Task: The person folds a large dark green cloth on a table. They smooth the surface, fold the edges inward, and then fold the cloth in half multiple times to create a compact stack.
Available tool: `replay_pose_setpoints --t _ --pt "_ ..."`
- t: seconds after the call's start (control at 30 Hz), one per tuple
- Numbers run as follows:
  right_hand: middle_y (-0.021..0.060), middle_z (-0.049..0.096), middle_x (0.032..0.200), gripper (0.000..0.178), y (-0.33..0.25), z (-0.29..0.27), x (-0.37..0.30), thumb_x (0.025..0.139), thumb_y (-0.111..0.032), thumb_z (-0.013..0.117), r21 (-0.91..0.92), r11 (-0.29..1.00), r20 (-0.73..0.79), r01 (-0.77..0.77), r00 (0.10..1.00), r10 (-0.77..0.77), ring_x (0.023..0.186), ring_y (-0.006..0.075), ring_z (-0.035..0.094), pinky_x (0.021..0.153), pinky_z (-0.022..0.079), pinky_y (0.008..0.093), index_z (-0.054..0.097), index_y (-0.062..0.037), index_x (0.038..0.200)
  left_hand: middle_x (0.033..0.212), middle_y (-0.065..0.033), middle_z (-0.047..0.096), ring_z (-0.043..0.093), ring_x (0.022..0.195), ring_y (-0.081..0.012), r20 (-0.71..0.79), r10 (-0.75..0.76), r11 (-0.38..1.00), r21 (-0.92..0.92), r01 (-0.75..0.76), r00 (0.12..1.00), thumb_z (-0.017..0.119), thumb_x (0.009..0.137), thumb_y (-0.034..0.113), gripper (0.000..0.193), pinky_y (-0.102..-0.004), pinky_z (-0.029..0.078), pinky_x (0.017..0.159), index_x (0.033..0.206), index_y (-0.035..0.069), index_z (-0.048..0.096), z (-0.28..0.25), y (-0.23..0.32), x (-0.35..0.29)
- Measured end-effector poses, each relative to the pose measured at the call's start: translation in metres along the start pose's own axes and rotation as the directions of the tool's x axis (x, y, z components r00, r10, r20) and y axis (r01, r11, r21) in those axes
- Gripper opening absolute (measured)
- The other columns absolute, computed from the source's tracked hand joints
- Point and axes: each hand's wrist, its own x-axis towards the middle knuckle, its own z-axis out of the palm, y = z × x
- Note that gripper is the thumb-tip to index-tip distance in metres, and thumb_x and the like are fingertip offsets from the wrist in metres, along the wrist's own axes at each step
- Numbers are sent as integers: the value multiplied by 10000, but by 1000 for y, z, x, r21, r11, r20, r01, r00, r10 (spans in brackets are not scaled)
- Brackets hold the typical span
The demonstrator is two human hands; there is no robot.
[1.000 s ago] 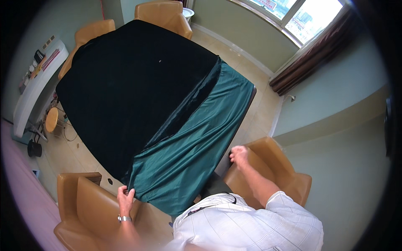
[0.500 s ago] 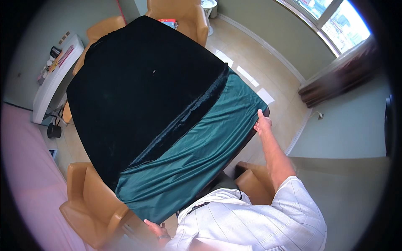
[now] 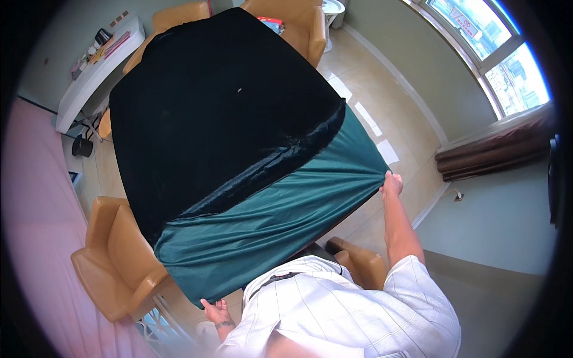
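Observation:
A black velvety cloth (image 3: 197,119) covers most of a table. Beyond its shiny, rumpled near edge, a green tablecloth (image 3: 268,209) spans the near end; whether the two are joined I cannot tell. My right hand (image 3: 392,184) is closed on the green cloth's right near corner, with folds fanning out from the fingers. At the left near corner, my left hand (image 3: 216,311) pinches the hem of the same cloth. Long creases run between both hands. The table's dark edge (image 3: 343,222) shows under the hem near my right hand.
Tan armchairs stand at the left (image 3: 113,256), behind me (image 3: 364,262) and beyond the far end (image 3: 292,30). A white shelf desk (image 3: 98,74) holding small items is at far left, near a pink curtain (image 3: 42,209). A window (image 3: 495,53) is at far right.
My right hand has closed on the corner and pulled it outward, tightening the green cloth into radiating folds. My left hand has taken hold of the left corner. The view has shifted.

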Motion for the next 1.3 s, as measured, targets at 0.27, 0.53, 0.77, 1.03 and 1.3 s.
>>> replay_pose_setpoints --t 0.27,0.53,0.77,1.03,1.3 --pt "64 598 796 198 23 -16 13 997 -213 692 -63 998 -41 27 999 -30 496 172 508 388 402 332 558 -68 978 832 -37 650 578 662 -141 -103 -50 994 -97 40 993 657 1081 280 204 -322 532 625 1079 78 632 7 21 -5" --pt "55 573 785 204 19 -4 14 995 -258 671 -165 986 -22 -15 1000 12 515 164 498 396 388 328 557 -89 1001 1364 -236 663 694 1196 -392 -62 58 955 -288 -73 996 519 1131 180 327 -549 616 1011 1335 -71 568 -58 17 39" --pt "184 702 971 192 33 -27 67 920 -172 732 -830 360 133 427 778 -614 858 332 703 782 581 438 663 -38 1041 1180 -181 689 705 963 -321 -229 128 945 323 -48 965 584 1076 157 212 -495 620 873 1140 -42 622 -36 22 16" --pt "120 727 1047 121 -63 111 -186 940 -75 721 -78 259 651 963 246 -719 957 283 700 866 569 399 737 -50 1057 1086 -157 714 692 998 -298 427 860 59 462 -885 280 683 999 52 135 -397 558 890 1120 11 727 98 138 -3" --pt "84 640 1138 354 -9 238 -386 794 -180 859 287 43 877 957 -244 -413 1133 325 579 977 474 462 738 -152 1126 1071 -122 719 732 927 -333 838 541 -125 1 -992 -67 736 954 89 161 -400 601 790 1113 68 734 261 180 -28"
